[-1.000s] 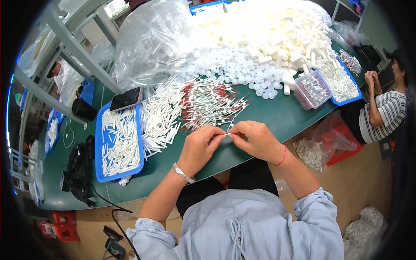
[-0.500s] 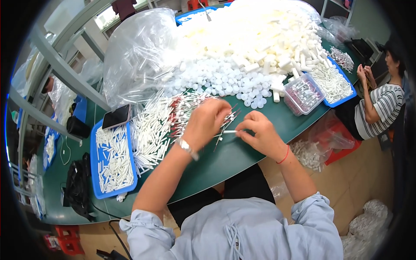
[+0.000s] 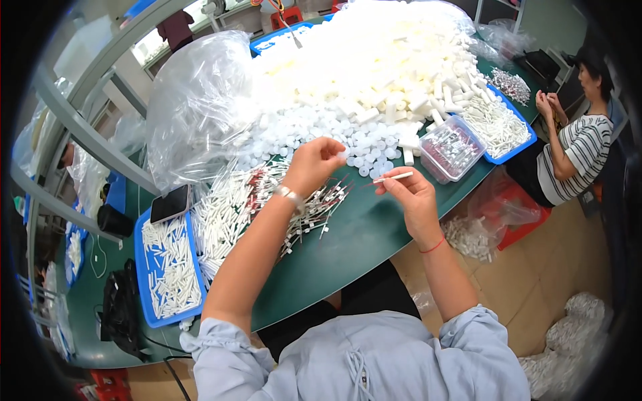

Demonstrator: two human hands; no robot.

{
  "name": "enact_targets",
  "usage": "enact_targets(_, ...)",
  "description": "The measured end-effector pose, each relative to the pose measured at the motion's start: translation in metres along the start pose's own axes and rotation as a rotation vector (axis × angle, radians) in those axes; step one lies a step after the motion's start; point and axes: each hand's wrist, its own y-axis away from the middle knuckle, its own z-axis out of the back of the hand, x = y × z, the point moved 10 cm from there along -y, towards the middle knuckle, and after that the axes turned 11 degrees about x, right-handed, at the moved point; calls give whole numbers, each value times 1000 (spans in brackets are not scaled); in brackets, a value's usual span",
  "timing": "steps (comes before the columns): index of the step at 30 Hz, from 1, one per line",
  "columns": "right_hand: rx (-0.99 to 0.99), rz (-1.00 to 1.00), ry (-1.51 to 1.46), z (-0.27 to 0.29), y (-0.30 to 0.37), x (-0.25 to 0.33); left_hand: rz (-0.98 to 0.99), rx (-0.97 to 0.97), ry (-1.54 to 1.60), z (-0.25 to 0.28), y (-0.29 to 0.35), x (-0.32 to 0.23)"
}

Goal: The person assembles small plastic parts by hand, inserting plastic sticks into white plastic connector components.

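- Our R hand (image 3: 416, 197) pinches a white tube (image 3: 401, 176), betw. 12 & 1 o'clock.
- Our L hand (image 3: 314, 167), betw. 11 & 12, curls by translucent discs (image 3: 366, 160); can't tell if gripping.
- Step: prob. picking a disc; next move calls for precise L pinch, R steady.

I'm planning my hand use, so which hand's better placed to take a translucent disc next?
Probably your left hand: it's right by the translucent discs, though whether it already pinches one is unclear. Your right hand is occupied, holding a slim white tube.
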Motion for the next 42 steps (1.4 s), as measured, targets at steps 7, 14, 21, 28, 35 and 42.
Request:
enact_targets(7,17,100,-189,-25,9,12,32,149,895,-35,89,-27)
enact_targets(14,23,91,-108,-34,21,21,-16,73,1097,-44,112,-25)
enact_targets(21,35,122,98,-34,34,37,-12,13,1034,-45,119,-27)
enact_targets(28,54,144,129,-37,38,39,2,37,1048,-51,123,-25)
enact_targets(35,40,78,127,-35,38,27,12,38,1094,-53,126,-20)
enact_targets(42,65,200,413,-49,39,44,27,22,1001,-54,125,-18)
